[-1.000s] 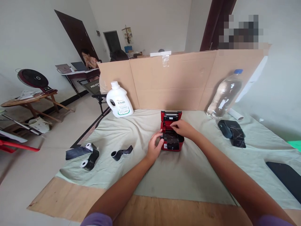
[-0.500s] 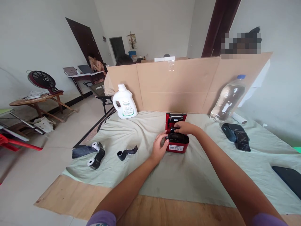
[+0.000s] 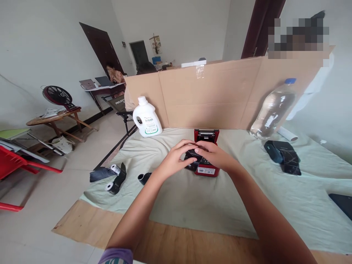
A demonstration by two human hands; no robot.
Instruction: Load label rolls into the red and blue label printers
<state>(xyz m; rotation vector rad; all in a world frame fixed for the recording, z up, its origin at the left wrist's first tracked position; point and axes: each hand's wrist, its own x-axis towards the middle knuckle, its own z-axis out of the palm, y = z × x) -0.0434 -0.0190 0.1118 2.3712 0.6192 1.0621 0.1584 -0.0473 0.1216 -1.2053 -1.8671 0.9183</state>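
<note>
A small red label printer (image 3: 206,169) with its lid up stands on the pale green cloth (image 3: 192,194) in the middle. Both my hands hover just above its open bay. My left hand (image 3: 174,158) and my right hand (image 3: 216,154) are curled round a black roll (image 3: 193,156) held between them over the printer. Most of the roll is hidden by my fingers.
On the cloth lie black rolls with white cores (image 3: 114,179) at left, another black roll (image 3: 143,178), a white detergent jug (image 3: 146,119), a clear water bottle (image 3: 272,110), a black device (image 3: 283,156) and a dark slab (image 3: 342,203). A cardboard screen (image 3: 220,93) stands behind.
My left hand has risen from the printer's left side to its top and now grips the black roll together with my right hand. The camera has shifted a little.
</note>
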